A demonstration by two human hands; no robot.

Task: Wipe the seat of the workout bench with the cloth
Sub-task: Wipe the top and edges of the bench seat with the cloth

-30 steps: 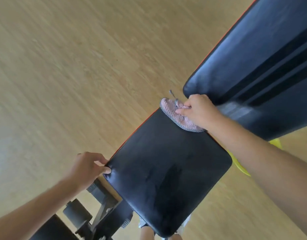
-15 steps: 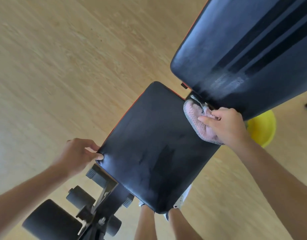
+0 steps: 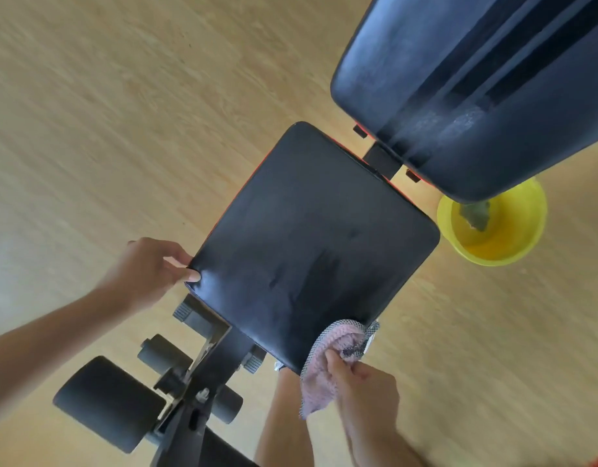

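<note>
At lower right of the frame, the person's right hand [image 3: 365,385] pinches a pink cloth edged in grey mesh [image 3: 327,362], pressed against the near corner of the black padded vinyl seat [image 3: 311,241], partly hanging over its edge. At middle left, the left hand [image 3: 149,271] grips the seat's left corner, thumb on top. The seat fills the centre. The black backrest pad [image 3: 459,96] rises at upper right. Black foam rollers [image 3: 108,402] sit at lower left. A round yellow plastic bowl [image 3: 513,244] rests on the pale wooden floor [image 3: 105,112], right of the seat.
</note>
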